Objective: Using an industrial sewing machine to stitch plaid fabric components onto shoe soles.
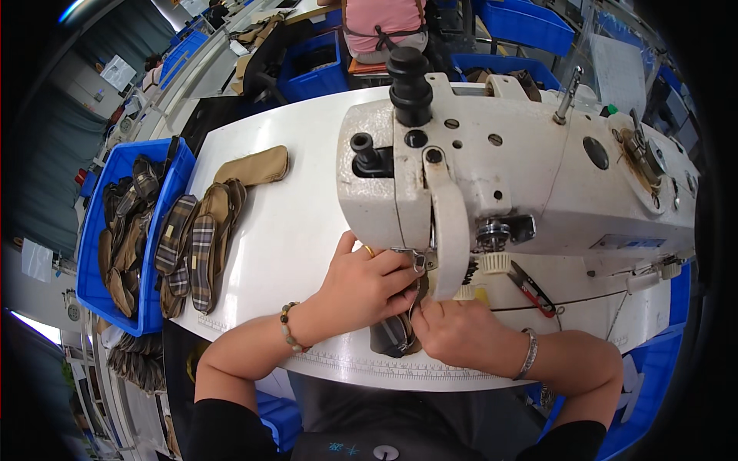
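Observation:
A dark checked fabric piece (392,336) lies under the head of a white sewing machine (377,184), close to the table's front edge. My left hand (369,280) is closed over its far left side, fingers bent beside the needle area. My right hand (461,334) pinches its right edge between thumb and fingers. Part of the cloth is hidden beneath both hands, and the needle itself cannot be made out. Red-and-black thread snips (533,288) rest on the machine bed, right of my right hand.
At left, a blue crate (91,265) holds many fabric pieces. Beside it lie checked pieces (204,261) in a pile and a khaki piece (257,166). A printed ruler strip (323,359) follows the front edge. A person in pink (382,27) sits beyond the machine.

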Demonstrator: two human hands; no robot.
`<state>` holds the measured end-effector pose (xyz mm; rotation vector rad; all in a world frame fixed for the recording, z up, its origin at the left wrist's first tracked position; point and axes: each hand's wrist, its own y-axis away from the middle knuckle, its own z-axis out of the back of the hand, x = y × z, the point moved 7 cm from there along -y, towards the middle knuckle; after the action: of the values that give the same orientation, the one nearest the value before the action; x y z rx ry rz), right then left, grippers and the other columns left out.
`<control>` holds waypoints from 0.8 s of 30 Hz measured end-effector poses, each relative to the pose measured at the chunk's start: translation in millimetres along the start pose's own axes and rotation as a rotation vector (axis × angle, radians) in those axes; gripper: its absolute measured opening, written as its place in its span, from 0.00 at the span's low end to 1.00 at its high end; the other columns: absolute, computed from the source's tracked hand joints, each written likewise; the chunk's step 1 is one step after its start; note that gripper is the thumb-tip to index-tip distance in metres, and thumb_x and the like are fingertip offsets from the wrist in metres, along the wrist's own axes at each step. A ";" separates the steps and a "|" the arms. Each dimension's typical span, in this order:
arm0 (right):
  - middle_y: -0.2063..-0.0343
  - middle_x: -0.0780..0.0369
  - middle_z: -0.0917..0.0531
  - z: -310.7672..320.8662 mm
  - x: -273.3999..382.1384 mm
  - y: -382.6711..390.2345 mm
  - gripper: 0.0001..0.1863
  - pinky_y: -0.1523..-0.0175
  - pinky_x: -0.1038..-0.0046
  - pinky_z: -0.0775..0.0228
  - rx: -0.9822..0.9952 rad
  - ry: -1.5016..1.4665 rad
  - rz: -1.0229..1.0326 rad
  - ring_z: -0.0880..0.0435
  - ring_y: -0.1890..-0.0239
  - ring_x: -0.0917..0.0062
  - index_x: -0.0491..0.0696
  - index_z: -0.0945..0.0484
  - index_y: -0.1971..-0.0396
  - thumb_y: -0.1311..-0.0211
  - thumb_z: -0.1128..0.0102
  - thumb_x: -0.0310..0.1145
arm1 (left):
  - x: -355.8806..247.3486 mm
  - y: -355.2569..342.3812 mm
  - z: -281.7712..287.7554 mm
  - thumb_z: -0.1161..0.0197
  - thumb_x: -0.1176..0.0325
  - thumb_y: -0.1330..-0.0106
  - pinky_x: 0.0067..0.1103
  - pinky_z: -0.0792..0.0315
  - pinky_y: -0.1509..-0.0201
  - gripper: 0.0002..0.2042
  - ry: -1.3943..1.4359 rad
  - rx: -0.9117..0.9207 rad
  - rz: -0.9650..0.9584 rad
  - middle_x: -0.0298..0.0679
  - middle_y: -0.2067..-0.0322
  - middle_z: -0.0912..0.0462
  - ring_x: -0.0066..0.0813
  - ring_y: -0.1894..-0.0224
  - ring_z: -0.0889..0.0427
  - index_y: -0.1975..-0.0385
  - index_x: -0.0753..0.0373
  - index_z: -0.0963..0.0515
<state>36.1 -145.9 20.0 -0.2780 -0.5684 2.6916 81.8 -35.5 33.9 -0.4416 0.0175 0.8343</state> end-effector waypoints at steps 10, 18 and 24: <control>0.65 0.46 0.13 11.8 27.1 4.8 0.14 0.79 0.82 0.35 0.096 0.172 0.090 0.25 0.84 0.83 0.40 0.16 0.70 0.55 0.41 0.33 | -20.2 12.2 11.8 0.29 0.62 0.51 0.37 0.35 0.41 0.11 -0.048 0.044 -0.104 0.26 0.68 0.27 0.26 0.64 0.27 0.67 0.54 0.15; 0.66 0.46 0.13 9.0 29.8 6.7 0.14 0.80 0.82 0.38 0.083 0.145 0.063 0.27 0.84 0.83 0.40 0.16 0.71 0.56 0.41 0.32 | -24.7 11.7 6.2 0.30 0.63 0.50 0.39 0.35 0.42 0.11 -0.029 0.069 -0.145 0.27 0.68 0.27 0.26 0.62 0.27 0.66 0.58 0.15; 0.69 0.46 0.13 10.2 26.8 5.8 0.13 0.82 0.82 0.41 0.041 0.121 0.088 0.31 0.86 0.86 0.37 0.16 0.72 0.55 0.41 0.31 | -22.6 8.9 1.9 0.30 0.64 0.51 0.40 0.35 0.43 0.11 -0.008 0.059 -0.179 0.25 0.71 0.27 0.25 0.63 0.28 0.68 0.57 0.14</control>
<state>7.2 -143.7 23.7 -0.4612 -0.4747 2.7437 59.7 -45.7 36.5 -0.3781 -0.0053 0.6575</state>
